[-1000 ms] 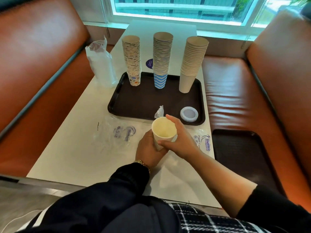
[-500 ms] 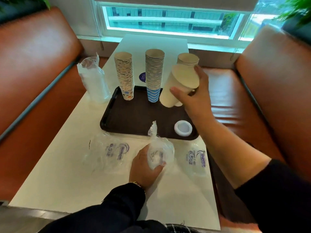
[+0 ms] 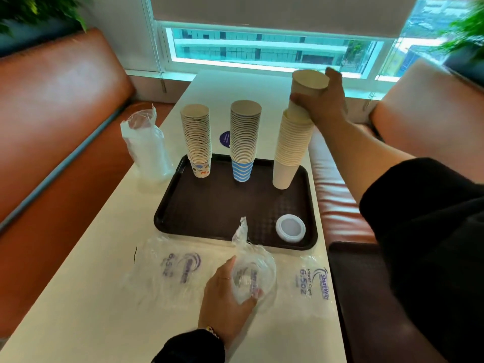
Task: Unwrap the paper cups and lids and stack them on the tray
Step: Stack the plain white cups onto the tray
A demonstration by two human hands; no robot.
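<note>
Three upside-down cup stacks stand at the back of the dark tray [image 3: 214, 213]: a patterned stack [image 3: 197, 140], a blue-striped stack [image 3: 244, 140] and a plain cream stack [image 3: 290, 150]. My right hand [image 3: 324, 103] grips a cream cup [image 3: 306, 93] upside down at the top of the cream stack. My left hand [image 3: 225, 294] holds a crumpled clear wrapper [image 3: 252, 273] on the table in front of the tray. A white lid [image 3: 290, 227] lies in the tray's near right corner.
A wrapped sleeve of lids [image 3: 145, 150] stands left of the tray. Flat empty wrappers lie on the white table [image 3: 86, 297], one to the left [image 3: 172, 268] and one to the right [image 3: 311, 281]. Orange benches flank the table; a second dark tray [image 3: 353, 284] lies on the right bench.
My right hand has carried the cream cup from the table's front up to the top of the cream stack. My left hand has kept hold of the emptied wrapper.
</note>
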